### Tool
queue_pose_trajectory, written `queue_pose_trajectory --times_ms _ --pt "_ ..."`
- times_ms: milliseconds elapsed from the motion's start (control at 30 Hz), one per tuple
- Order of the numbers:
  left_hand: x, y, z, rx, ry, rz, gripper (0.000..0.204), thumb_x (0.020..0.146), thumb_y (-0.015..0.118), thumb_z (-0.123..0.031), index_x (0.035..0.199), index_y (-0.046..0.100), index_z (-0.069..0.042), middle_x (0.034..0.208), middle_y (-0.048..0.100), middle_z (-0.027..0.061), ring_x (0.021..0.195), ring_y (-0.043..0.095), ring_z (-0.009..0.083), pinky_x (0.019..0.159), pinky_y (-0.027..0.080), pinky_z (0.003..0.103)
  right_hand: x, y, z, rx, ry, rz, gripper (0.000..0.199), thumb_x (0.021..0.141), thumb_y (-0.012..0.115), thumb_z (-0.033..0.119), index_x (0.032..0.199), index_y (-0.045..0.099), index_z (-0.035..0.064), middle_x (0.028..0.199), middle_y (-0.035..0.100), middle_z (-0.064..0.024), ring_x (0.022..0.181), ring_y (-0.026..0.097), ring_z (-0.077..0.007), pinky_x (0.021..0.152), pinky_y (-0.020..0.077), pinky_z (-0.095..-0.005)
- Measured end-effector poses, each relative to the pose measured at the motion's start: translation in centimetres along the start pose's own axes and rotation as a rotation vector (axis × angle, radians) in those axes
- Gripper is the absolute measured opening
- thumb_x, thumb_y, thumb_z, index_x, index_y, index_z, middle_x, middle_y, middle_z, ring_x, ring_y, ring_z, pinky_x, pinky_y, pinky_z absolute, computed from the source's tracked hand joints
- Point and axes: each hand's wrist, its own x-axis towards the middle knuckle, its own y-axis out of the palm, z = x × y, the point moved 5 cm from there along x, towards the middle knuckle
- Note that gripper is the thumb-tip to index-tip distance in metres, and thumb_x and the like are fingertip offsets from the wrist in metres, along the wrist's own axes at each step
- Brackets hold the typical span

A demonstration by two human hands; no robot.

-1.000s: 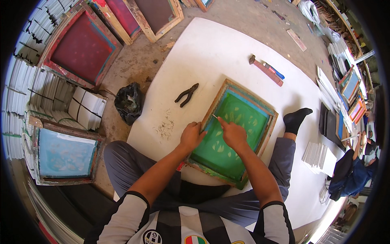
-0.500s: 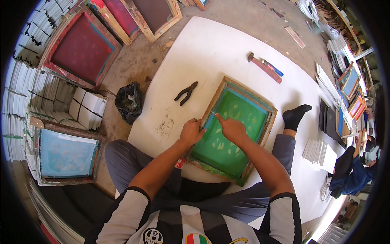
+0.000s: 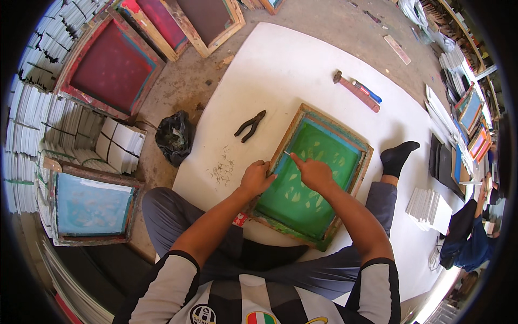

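A wooden frame with a green mesh screen point(image 3: 310, 178) lies flat on a white board point(image 3: 302, 70) in front of me. My left hand point(image 3: 256, 177) grips the frame's left wooden edge. On the green mesh near that edge rests my right hand point(image 3: 313, 171), its fingers pinched on a thin pointed tool whose tip points up-left. I cannot make out the tool's full shape.
Black pliers point(image 3: 250, 126) and a hammer point(image 3: 357, 90) lie on the board. A black bag point(image 3: 174, 137) sits on the floor at left. Red screen frames point(image 3: 110, 67), a blue one point(image 3: 91, 208) and white tile stacks point(image 3: 116, 146) surround me. Another person point(image 3: 472, 232) sits at right.
Both hands have stayed at the frame's left edge, shifting only slightly. The frame has not moved.
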Motion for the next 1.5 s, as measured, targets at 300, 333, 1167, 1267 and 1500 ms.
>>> queue_pose_trajectory --times_ms 300,333,1167,1267,1500 --pt "-0.5 -0.3 0.1 -0.057 0.02 -0.025 0.044 0.08 0.082 -0.026 0.111 0.072 0.003 0.084 0.062 0.0187 0.08 0.066 0.0386 0.075 0.053 0.047 -0.3 1.9 -1.9 1.489 0.428 0.409 0.046 0.111 0.049 0.026 0.157 0.048 0.0223 0.071 0.055 -0.0007 0.049 0.043 -0.0077 0.042 0.0364 -0.0256" --pt "-0.4 -0.2 0.0 -0.051 0.022 -0.022 0.045 0.08 0.082 -0.026 0.112 0.071 0.003 0.085 0.063 0.0186 0.08 0.066 0.0386 0.075 0.053 0.047 -0.6 1.9 -1.5 1.597 0.479 0.426 0.046 0.112 0.047 0.025 0.157 0.048 0.0214 0.069 0.053 0.0011 0.047 0.038 -0.0059 0.041 0.0332 -0.0235" --pt "-1.8 0.0 -0.7 -0.059 -0.079 -0.056 0.056 0.081 0.08 -0.022 0.127 0.065 0.005 0.102 0.067 0.0193 0.1 0.065 0.0391 0.088 0.054 0.046 -2.3 0.8 2.0 0.1 0.205 -0.056 0.048 0.106 0.047 0.027 0.154 0.048 0.0322 0.096 0.069 -0.019 0.083 0.071 -0.0394 0.074 0.0563 -0.0535" --pt "-2.0 0.0 -0.3 -0.057 -0.065 -0.059 0.055 0.08 0.08 -0.021 0.127 0.065 0.005 0.102 0.067 0.0203 0.099 0.066 0.0396 0.088 0.054 0.047 -2.4 0.0 2.9 0.033 0.205 -0.003 0.049 0.106 0.048 0.024 0.155 0.047 0.0271 0.096 0.069 -0.0191 0.084 0.071 -0.0395 0.074 0.0568 -0.0534" --pt "-1.1 -0.1 -0.7 -0.034 -0.045 0.004 0.053 0.078 0.081 -0.021 0.121 0.067 0.006 0.098 0.067 0.0216 0.094 0.067 0.0394 0.084 0.055 0.046 -0.6 1.2 2.3 0.028 0.099 0.025 0.063 0.097 0.052 0.011 0.159 0.041 0.0151 0.089 0.067 -0.0219 0.074 0.072 -0.037 0.058 0.0579 -0.0497"
